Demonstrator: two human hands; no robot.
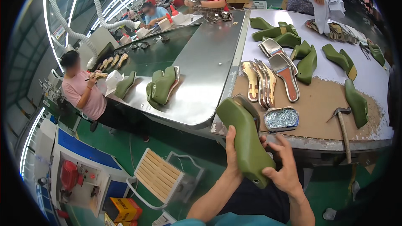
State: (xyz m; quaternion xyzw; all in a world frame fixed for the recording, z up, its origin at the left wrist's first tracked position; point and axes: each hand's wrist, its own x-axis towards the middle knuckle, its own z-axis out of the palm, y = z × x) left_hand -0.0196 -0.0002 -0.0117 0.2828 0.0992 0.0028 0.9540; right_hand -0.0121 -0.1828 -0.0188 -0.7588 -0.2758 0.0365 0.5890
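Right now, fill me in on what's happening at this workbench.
A person holds an olive-green plastic shoe last in both hands, the left hand along its side and the right hand at its lower end. On the worktable ahead lie a row of metallic insoles, a small tin of nails, a hammer and more green lasts. Other people work along the metal conveyor.

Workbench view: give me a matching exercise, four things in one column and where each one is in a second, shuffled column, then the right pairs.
Things:
1. green shoe last
2. hammer
3. tray of nails
4. white paper sheets

Places:
A. in another person's hands at the far end of the table
B. just right of the row of insoles
C. held between the left hand and right hand
D. handle hanging over the table's near edge

Pairs: 1-C, 2-D, 3-B, 4-A
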